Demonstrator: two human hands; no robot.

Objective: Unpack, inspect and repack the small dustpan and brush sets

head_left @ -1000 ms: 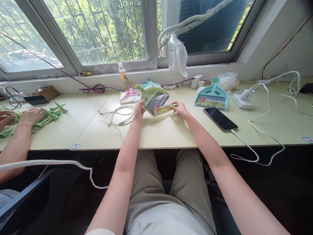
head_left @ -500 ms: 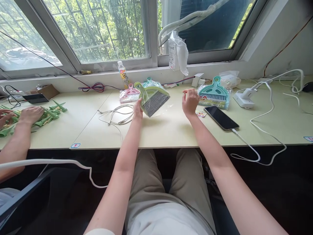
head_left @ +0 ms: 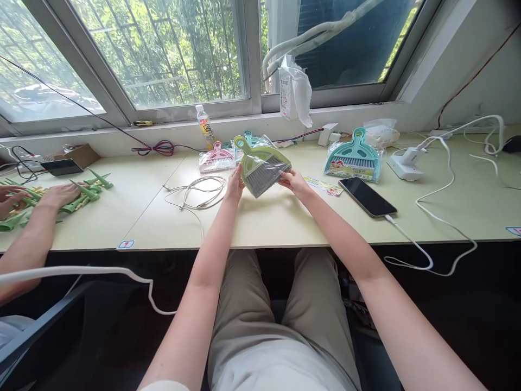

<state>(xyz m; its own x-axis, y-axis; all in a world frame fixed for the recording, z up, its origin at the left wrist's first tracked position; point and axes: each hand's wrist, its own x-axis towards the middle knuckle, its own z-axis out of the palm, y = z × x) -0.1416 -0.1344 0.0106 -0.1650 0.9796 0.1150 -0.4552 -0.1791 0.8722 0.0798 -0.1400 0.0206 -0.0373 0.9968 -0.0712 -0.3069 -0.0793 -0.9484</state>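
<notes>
A green dustpan and brush set [head_left: 264, 169] in clear plastic wrap is raised over the table, tilted, its grey bristles toward me. My left hand [head_left: 235, 185] is closed on its left side, below the handle. On the lower right corner, my right hand [head_left: 294, 181] grips the set and its wrap. Just right of that hand a printed card strip [head_left: 323, 186] lies flat on the table. Behind the held set sit a wrapped pink dustpan set [head_left: 217, 157] and a wrapped teal one [head_left: 248, 139], partly hidden.
Another wrapped teal dustpan set [head_left: 354, 157] stands near a phone [head_left: 367, 196] on a charging cable. A coiled cable [head_left: 203, 192] lies at left. A bottle [head_left: 205, 127] stands by the window. At far left, a co-worker's hands [head_left: 61, 194] touch green plastic pieces [head_left: 91, 190].
My right hand has come left from beside the teal set and now grips the green set's right corner. The green set has moved slightly right. More of the card strip shows.
</notes>
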